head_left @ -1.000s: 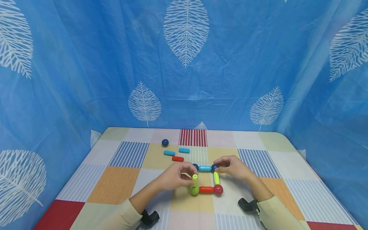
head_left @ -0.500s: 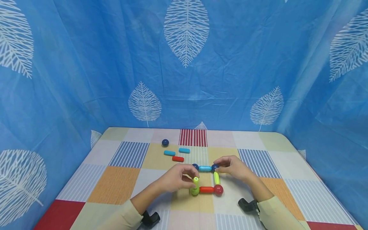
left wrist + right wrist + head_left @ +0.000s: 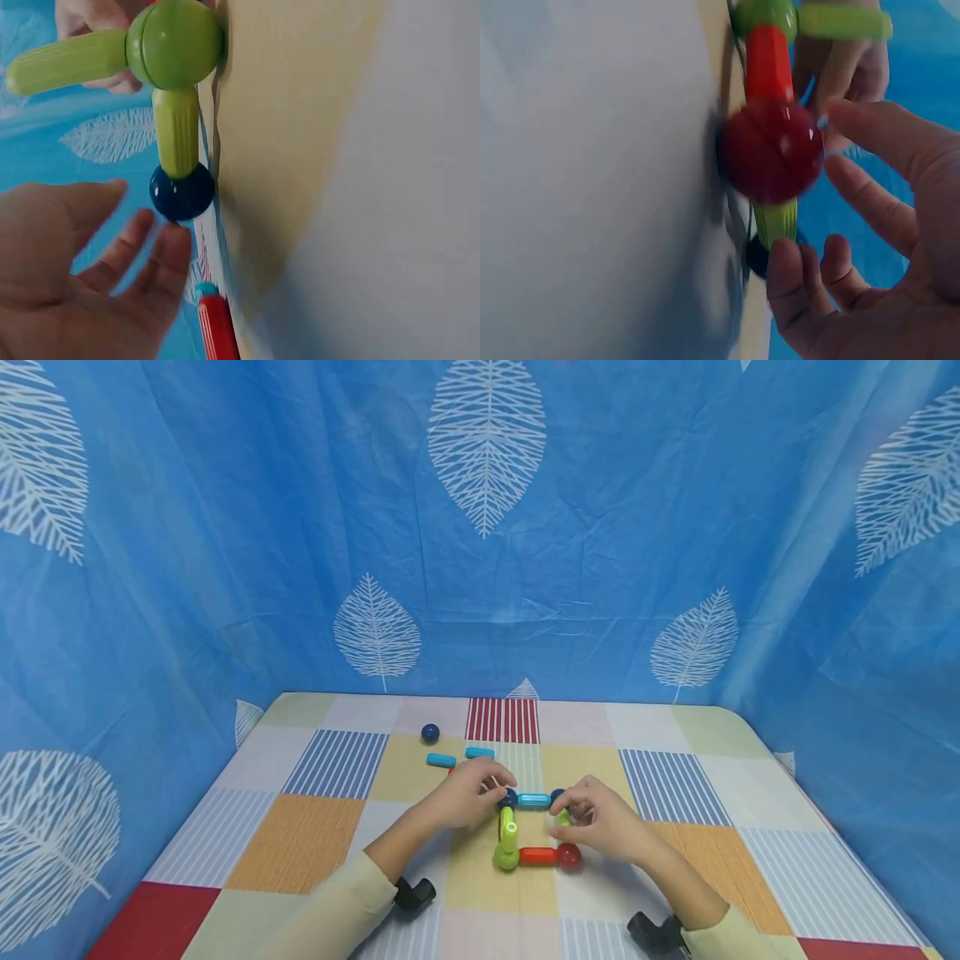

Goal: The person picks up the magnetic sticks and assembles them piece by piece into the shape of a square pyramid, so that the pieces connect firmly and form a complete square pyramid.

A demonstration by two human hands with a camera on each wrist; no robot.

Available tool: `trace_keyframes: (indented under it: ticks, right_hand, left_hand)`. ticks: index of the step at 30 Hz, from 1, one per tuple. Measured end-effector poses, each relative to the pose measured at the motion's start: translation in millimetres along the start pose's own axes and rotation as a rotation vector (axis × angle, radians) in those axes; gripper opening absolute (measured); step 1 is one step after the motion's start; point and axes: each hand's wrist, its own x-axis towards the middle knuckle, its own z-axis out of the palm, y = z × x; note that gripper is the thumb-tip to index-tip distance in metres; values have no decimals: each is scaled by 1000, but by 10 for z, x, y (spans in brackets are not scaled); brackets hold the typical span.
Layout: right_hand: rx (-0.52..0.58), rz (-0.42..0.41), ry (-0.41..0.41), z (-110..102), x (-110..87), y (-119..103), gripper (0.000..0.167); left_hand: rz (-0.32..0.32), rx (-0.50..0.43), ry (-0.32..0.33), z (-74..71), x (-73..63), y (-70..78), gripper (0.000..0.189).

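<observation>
A square frame of rods and balls lies on the table. Its front side is a red rod [image 3: 538, 857] between a green ball [image 3: 507, 857] and a red ball [image 3: 569, 857]. From the green ball a yellow-green rod [image 3: 69, 61] sticks up. A light blue rod [image 3: 534, 800] joins two dark blue balls at the back. My left hand [image 3: 471, 792] is at the back-left dark blue ball [image 3: 182, 192], fingers spread and thumb apart from it. My right hand [image 3: 603, 820] hovers by the frame's right side, fingers loosely bent near the right yellow-green rod [image 3: 776, 223], holding nothing.
Behind the left hand lie two loose light blue rods [image 3: 441, 760] and a partly hidden red rod [image 3: 217, 326]. Farther back sits a loose dark blue ball [image 3: 430, 733]. A patchwork cloth [image 3: 322, 831] covers the table, and a blue leaf-print curtain [image 3: 585, 568] surrounds it.
My left hand has let go of the upright yellow-green rod and moved back to the dark blue ball. My right hand has left the back-right ball and come slightly nearer.
</observation>
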Motion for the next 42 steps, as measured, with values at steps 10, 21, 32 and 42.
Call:
trace_keyframes:
  ticks: [10,21,32,42]
  right_hand:
    - [-27,-78,-52,62,-165,-12,27]
    - [79,-10,-89,-109,13,294,31]
    - [203,77,-95,-122,67,364,35]
    - [226,97,-101,-130,78,327,35]
  left_hand:
    - [-40,136,-84,61,83,19,15]
    - [-54,37,-89,-15,-138,-61,18]
    - [-82,-44,-72,-34,-205,-102,20]
    - [-90,-60,-76,-58,-223,-90,20]
